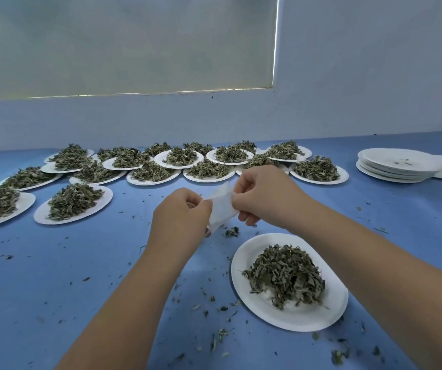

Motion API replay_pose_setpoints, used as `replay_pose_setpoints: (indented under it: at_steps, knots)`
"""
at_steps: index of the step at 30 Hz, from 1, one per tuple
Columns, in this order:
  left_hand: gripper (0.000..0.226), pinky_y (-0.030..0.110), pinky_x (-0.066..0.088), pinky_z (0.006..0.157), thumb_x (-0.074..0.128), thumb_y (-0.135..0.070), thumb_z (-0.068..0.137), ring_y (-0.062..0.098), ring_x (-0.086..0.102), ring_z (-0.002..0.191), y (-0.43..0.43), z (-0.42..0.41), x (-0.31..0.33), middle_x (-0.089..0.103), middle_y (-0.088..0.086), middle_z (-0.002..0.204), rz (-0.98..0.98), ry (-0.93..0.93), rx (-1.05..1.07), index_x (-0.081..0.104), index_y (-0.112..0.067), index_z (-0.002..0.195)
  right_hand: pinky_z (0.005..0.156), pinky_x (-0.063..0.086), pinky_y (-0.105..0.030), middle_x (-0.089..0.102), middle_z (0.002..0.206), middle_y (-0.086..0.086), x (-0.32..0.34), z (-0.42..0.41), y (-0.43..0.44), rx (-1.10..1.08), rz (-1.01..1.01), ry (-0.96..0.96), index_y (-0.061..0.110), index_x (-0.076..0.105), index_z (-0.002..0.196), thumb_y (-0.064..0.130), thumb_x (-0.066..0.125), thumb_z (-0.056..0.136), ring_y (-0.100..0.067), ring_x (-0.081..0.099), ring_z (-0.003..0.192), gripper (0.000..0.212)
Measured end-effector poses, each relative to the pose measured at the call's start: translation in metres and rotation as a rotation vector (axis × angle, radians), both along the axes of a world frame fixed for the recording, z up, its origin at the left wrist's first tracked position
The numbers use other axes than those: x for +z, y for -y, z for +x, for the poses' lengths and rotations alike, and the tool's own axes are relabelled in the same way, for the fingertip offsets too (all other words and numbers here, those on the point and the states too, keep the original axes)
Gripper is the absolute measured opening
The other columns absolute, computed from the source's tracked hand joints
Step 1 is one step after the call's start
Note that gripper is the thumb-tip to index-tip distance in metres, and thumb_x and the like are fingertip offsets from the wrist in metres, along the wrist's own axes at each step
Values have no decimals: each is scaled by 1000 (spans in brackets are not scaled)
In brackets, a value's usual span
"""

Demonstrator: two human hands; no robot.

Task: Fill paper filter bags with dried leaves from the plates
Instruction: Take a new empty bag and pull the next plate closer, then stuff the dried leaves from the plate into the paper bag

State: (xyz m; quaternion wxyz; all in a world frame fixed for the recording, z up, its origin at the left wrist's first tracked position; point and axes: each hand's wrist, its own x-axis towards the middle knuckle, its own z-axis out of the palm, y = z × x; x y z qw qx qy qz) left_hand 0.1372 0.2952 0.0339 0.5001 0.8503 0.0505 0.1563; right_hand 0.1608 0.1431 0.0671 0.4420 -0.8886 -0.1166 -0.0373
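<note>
— Fingers first: what are yours doing?
— On both hands they're curled and pinching the white paper bag. Your left hand has its left edge, your right hand its right edge.
— Where's the bag?
— In the air between your hands, above the blue table, just beyond the near plate with its heap of dried leaves. I can't tell whether anything's inside it.
— What else is around you?
— Many heaped plates in rows at the back, a stack of empty plates far right, and leaf crumbs scattered on the table
</note>
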Motion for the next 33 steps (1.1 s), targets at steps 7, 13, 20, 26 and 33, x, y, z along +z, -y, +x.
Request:
replay_pose_setpoints:
  at_steps: [7, 13, 20, 26, 33]
  knots:
    - [25, 15, 37, 36, 48, -36, 94, 15, 59, 39, -6, 2, 2, 66, 16, 91, -265, -233, -5, 55, -12, 99, 67, 60, -45, 71, 64, -5, -7, -6, -7, 80, 39, 25, 7, 62, 79, 7, 62, 78, -26, 72, 69, 1]
    - [24, 32, 43, 53, 36, -31, 102, 22, 55, 63, -3, 3, -5, 67, 9, 85, 282, -110, 42, 49, -14, 92, 50, 52, -24, 69, 58, 0, -8, -10, -3, 68, 80, -10, 11, 60, 72, 6, 62, 77, -10, 68, 56, 6]
    - [15, 17, 37, 38, 42, -20, 100, 2, 54, 49, -1, -2, -6, 66, -1, 63, 264, 178, -27, 54, -30, 98, 46, 47, -22, 71, 61, 0, -11, -18, 7, 68, 61, -74, 12, 57, 71, 8, 61, 79, -8, 64, 51, 9]
    - [22, 46, 52, 53, 43, -19, 100, 25, 59, 55, -7, -7, -1, 65, 5, 62, 410, 290, -51, 62, -31, 103, 55, 38, -19, 52, 83, 18, -4, -37, 34, 57, -486, 32, 32, 62, 96, 51, 68, 80, 2, 53, 69, 25]
    - [34, 32, 38, 54, 43, -15, 98, 19, 46, 61, 5, -16, 6, 55, -2, 69, 706, 308, -85, 62, -23, 125, 65, 34, -24, 38, 107, 14, -13, -60, 40, 230, -857, -31, 45, 48, 131, 65, 53, 84, -11, 44, 92, 51]
